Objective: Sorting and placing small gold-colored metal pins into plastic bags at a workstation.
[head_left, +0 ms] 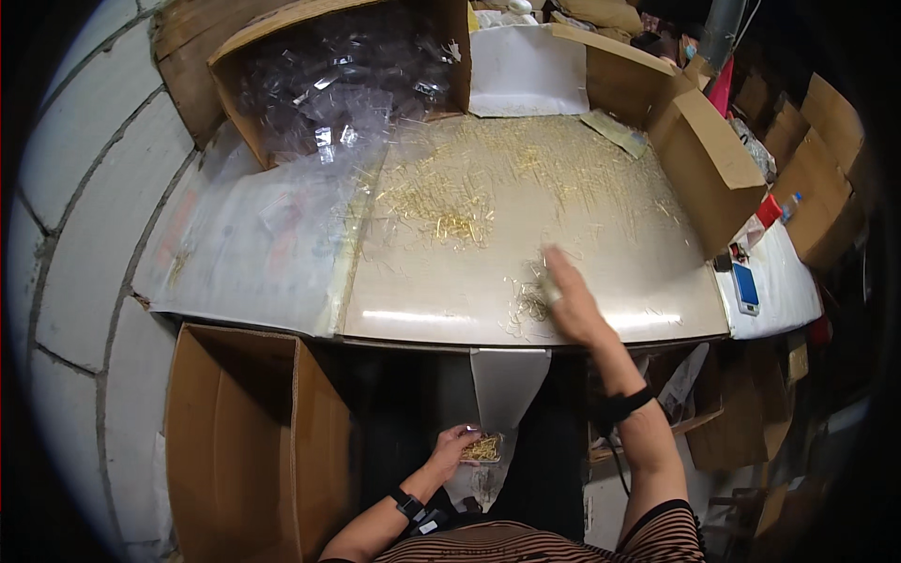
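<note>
My left hand (455, 446) is low between my knees, its fingers closed on the edge of a small clear container (496, 460) filled with thin gold-coloured pins. Just above it, a pale chute (510, 387) slopes down from the table's front edge. On the tabletop, my right hand (569, 296) is smeared by motion, so its fingers cannot be read. Beside it, on its left, lies a small loose heap of thin pins (527, 305). A denser pile of gold pins (455, 220) lies farther back, with more scattered behind it.
A large carton (230, 70) of clear plastic pouches (328, 103) lies on its side at the back left. Cardboard flaps (709, 164) wall the right side. A small blue scale (746, 286) sits at the far right. Below left stands an open carton (296, 441).
</note>
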Action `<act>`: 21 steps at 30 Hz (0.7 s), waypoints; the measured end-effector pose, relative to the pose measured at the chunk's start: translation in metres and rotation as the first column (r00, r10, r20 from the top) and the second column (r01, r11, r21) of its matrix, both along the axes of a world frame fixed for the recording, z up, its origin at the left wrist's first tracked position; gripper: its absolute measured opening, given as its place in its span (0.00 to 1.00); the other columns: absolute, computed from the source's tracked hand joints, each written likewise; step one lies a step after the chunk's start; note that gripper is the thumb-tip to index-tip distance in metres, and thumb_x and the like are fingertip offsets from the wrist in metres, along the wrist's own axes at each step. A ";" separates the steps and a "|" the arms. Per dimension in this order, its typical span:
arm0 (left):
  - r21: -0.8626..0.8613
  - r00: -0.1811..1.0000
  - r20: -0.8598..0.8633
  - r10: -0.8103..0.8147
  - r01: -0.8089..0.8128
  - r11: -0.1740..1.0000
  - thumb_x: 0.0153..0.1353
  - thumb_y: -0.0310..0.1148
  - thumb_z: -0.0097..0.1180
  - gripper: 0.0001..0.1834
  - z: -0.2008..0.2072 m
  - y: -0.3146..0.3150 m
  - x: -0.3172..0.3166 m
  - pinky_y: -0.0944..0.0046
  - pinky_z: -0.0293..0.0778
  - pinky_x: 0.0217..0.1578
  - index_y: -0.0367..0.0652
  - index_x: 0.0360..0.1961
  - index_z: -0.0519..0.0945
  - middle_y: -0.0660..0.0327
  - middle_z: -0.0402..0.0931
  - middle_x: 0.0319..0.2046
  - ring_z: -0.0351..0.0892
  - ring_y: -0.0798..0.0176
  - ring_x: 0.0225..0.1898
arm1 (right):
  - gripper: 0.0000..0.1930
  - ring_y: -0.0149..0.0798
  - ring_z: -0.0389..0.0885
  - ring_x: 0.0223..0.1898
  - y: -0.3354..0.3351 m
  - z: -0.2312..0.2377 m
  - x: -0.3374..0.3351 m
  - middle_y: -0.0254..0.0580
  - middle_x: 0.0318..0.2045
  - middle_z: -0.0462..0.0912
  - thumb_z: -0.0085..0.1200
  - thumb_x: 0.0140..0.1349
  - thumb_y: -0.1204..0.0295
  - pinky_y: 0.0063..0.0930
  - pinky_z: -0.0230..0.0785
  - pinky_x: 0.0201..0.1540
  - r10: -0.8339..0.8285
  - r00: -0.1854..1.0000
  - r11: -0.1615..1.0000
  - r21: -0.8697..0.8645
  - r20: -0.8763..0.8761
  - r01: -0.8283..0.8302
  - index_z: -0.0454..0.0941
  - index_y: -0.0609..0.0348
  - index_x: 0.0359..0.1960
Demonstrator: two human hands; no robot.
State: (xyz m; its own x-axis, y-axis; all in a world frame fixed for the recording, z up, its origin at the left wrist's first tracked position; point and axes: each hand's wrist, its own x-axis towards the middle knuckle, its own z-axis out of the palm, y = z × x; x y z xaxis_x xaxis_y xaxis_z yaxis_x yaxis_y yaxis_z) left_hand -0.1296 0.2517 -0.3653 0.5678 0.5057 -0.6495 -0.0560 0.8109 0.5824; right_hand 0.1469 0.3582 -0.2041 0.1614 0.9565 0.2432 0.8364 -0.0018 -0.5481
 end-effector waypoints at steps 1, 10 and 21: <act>-0.004 0.999 0.032 0.011 -0.010 1.000 0.61 0.33 0.52 0.15 -0.004 -0.002 0.001 0.69 0.79 0.21 0.36 0.46 0.72 0.59 0.78 0.35 0.81 0.65 0.31 | 0.26 0.52 0.50 0.67 -0.003 -0.002 -0.016 0.55 0.65 0.55 0.43 0.65 0.62 0.43 0.44 0.67 0.086 0.992 0.995 -0.052 0.088 -0.081 0.59 0.57 0.63; 0.028 0.990 0.110 0.086 -0.090 0.996 0.66 0.39 0.42 0.16 0.006 -0.007 0.022 0.64 0.79 0.21 0.35 0.41 0.73 0.57 0.78 0.31 0.81 0.63 0.27 | 0.26 0.53 0.53 0.66 -0.025 -0.010 -0.067 0.57 0.63 0.59 0.43 0.64 0.65 0.44 0.48 0.66 -0.009 0.950 1.000 0.013 0.312 0.005 0.60 0.68 0.60; 0.050 0.996 0.074 0.049 -0.053 0.997 0.68 0.50 0.35 0.25 0.035 -0.002 0.027 0.66 0.78 0.20 0.39 0.46 0.74 0.58 0.80 0.35 0.82 0.64 0.30 | 0.22 0.48 0.67 0.59 -0.170 0.024 -0.094 0.49 0.54 0.73 0.47 0.52 0.86 0.35 0.64 0.58 0.185 0.976 0.982 -0.028 -0.114 -0.189 0.72 0.61 0.52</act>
